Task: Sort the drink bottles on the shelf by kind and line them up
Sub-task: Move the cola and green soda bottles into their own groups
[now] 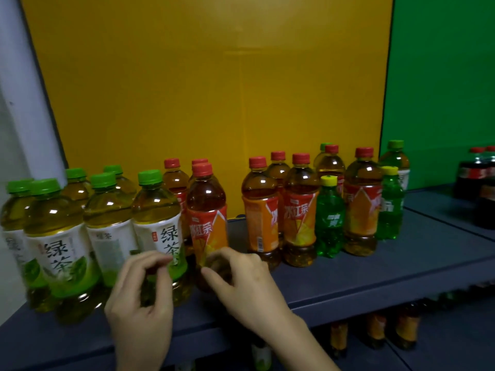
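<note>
The red tea bottle (206, 210) stands upright, long axis vertical, near the front edge of the shelf (375, 277), directly beyond the right hand (241, 282). That hand's fingers (227, 257) curl at the bottle's base, and blur hides whether they grip it. The left hand (142, 303) sits before a green tea bottle (158, 223), fingers curled with nothing visible in them; the right hand is judged nearer.
</note>
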Available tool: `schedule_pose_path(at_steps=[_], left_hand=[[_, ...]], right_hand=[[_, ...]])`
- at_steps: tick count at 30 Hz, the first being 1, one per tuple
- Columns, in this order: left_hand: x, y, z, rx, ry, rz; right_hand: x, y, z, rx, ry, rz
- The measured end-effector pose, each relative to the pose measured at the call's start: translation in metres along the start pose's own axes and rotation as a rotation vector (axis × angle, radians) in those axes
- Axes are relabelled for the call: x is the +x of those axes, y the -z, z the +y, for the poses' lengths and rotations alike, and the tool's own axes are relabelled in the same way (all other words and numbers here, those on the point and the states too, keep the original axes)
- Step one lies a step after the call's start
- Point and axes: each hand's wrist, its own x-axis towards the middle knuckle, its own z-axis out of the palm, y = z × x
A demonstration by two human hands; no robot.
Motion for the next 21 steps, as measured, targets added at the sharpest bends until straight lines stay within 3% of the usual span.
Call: schedule_pose_path(at_steps=[8,13,21], left_hand=[[-0.016,-0.092,0.062,-0.194,0.106,-0.294],[-0.038,-0.165,0.095,-0.186,0.217,-0.425],[-0.054,-0.243,0.123,0.072,0.364,-0.353]], right_hand=[[-0.015,0.094,0.079,-0.006,-0.037,0.318],[-0.018,0.158,0.131,0.021,0.005,0.381],[-0.001,0.233,0.224,0.020,-0.032,0.464]])
